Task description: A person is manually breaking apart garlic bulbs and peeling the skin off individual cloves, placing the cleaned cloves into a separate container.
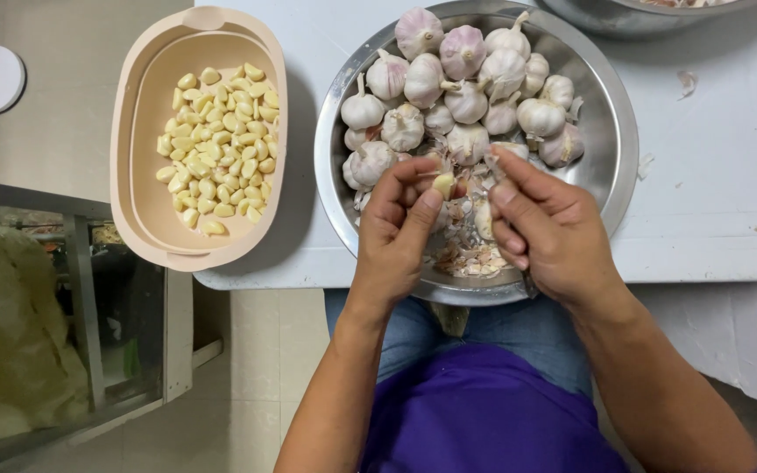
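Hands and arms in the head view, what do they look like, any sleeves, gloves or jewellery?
Both arms are bare from the elbow down: no sleeves reach the forearms. The left hand and right hand wear no gloves, and no rings, watch or bracelets show on the fingers or wrists. Fingernails are short and unpainted. Lower in the frame the person wears a purple top and blue jeans.

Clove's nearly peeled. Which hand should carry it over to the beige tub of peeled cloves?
Left, probably. The left hand already pinches the pale garlic clove at its fingertips and lies on the side of the beige oval plastic tub. The right hand would have to cross the round steel bowl.
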